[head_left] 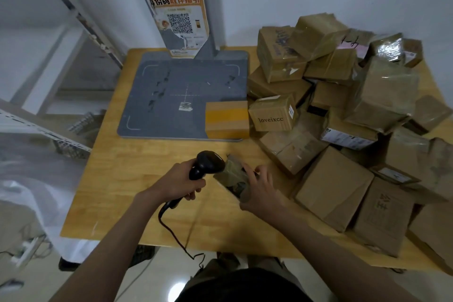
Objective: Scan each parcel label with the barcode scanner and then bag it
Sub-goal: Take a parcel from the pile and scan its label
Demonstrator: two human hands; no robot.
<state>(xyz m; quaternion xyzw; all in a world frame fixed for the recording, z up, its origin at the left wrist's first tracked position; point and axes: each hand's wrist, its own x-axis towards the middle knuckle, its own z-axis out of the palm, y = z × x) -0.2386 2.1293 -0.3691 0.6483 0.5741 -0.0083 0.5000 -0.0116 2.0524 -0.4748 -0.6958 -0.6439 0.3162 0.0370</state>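
My left hand (pixel 182 182) grips the handle of a black barcode scanner (pixel 207 163), whose head points right at a small taped brown parcel (pixel 231 175). My right hand (pixel 259 190) holds that parcel just above the wooden table (pixel 137 169), tilted, with its near end hidden by my fingers. The scanner's coiled cable (pixel 171 228) runs down off the table's front edge. No label on the parcel can be made out.
A heap of cardboard parcels (pixel 343 117) covers the table's right half. A grey scanning plate (pixel 171 95) with a post carries a yellow-taped box (pixel 227 119) at its near right corner. A white bag (pixel 29 184) sits at the left, below metal shelving (pixel 49 120).
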